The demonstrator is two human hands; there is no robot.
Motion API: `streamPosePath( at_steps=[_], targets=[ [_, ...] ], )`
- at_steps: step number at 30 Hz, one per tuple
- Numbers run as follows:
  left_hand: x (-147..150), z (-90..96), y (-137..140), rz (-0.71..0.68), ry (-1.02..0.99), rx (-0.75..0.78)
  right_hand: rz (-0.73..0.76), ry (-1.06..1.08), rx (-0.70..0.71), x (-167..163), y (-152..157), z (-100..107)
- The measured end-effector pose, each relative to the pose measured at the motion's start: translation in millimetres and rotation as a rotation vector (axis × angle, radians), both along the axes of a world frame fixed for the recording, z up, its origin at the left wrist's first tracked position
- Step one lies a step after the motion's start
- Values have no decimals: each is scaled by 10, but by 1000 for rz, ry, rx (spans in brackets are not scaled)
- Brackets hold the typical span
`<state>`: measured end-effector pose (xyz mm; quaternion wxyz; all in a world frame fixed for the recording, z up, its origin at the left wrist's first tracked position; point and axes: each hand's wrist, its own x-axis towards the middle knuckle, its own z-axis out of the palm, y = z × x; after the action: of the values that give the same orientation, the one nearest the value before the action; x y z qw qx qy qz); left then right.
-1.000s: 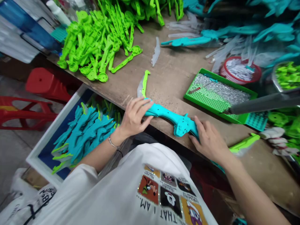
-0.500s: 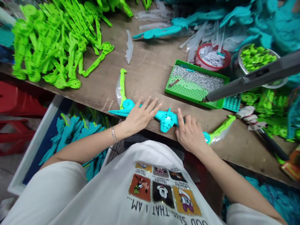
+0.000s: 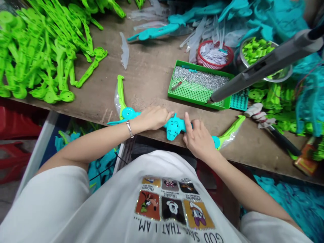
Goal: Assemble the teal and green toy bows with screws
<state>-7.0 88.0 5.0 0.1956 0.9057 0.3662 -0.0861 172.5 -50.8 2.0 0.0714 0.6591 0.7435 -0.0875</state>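
A turquoise plastic toy bow point(image 3: 173, 127) with an animal-head piece at its middle lies along the table's front edge. Lime-green limbs with clear blades stick out at both its ends. My left hand point(image 3: 155, 117) rests over the part left of the head, its fingers bent and drawn together on it; the fingertips are partly hidden. On the other side, my right hand point(image 3: 198, 136) grips the body with bent fingers, the index finger stretched up along it. Beyond it stands a green tray point(image 3: 187, 96) of small silver screws, with a small red-handled screwdriver point(image 3: 179, 83) inside.
A grey rod-shaped power tool point(image 3: 260, 69) slants over the tray. Lime-green parts point(image 3: 50, 57) pile up at left. Behind the tray stand a red basket point(image 3: 215, 62) and a metal bowl point(image 3: 286, 74). A cloth-wrapped, black-handled tool point(image 3: 282, 140) lies at right.
My left hand has gone from flat with spread fingers to bent fingers drawn together near the head piece. My right hand keeps its hold. The whole view has shifted slightly.
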Motion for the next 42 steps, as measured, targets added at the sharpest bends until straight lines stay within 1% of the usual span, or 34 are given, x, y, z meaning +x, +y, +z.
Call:
streamPosePath(
  at_steps=[2, 4, 5, 6, 8, 12, 14, 16, 18, 20, 21, 22, 23, 24, 26, 27, 28, 29, 31, 33, 35, 37, 38, 42],
  targets=[
    [-13, 10, -26, -14, 13, 44, -43, 171, -72, 109, 66, 49],
    [-22, 37, -41, 5, 42, 65, -113, 365, -180, 243, 172, 112],
    [-23, 51, -44, 16, 58, 72, -154, 422, -234, 300, 232, 141],
    [-22, 64, -44, 22, 73, 80, -190, 432, -276, 341, 289, 164],
    [-18, 80, -41, 12, 95, 95, -199, 326, -321, 356, 382, 185],
    [-25, 56, -17, 18, 119, 118, -42, -5, -308, 212, 439, 126],
    [-41, 31, 10, 44, 121, 117, -13, -77, -305, 150, 432, 82],
    [-65, 20, 28, 65, 105, 111, -22, -77, -297, 131, 432, 49],
    [-96, 39, -14, 79, -1, 130, -11, -57, -277, 143, 449, 33],
    [-123, 80, -167, 96, -249, 147, 36, -44, -257, 161, 482, 35],
    [-129, 98, -289, 110, -404, 117, 61, -37, -253, 164, 503, 43],
    [-125, 108, -435, 134, -559, 34, 70, -27, -252, 160, 526, 56],
    [-107, 103, -597, 170, -675, -123, 67, -8, -252, 149, 550, 73],
    [-72, 83, -761, 217, -727, -367, 53, 15, -253, 131, 575, 93],
    [48, -7, -1046, 374, -748, -952, 18, 70, -261, 78, 623, 134],
    [127, -68, -1150, 482, -769, -1158, 2, 95, -265, 48, 646, 152],
    [212, -131, -1222, 588, -813, -1287, -8, 116, -269, 19, 667, 169],
    [296, -189, -1266, 675, -873, -1367, -16, 132, -273, -6, 687, 182],
    [436, -274, -1289, 806, -996, -1418, -42, 164, -278, -33, 720, 204],
    [516, -306, -1272, 874, -1064, -1424, -68, 226, -287, -12, 733, 225],
    [534, -299, -1255, 899, -1078, -1428, -70, 315, -294, 61, 706, 255],
    [515, -278, -1250, 902, -1082, -1427, -54, 344, -296, 166, 629, 288],
    [501, -267, -1249, 900, -1089, -1422, -55, 310, -297, 220, 574, 302],
    [477, -237, -1238, 887, -1125, -1400, -71, 57, -307, 355, 343, 315]
  ],
)
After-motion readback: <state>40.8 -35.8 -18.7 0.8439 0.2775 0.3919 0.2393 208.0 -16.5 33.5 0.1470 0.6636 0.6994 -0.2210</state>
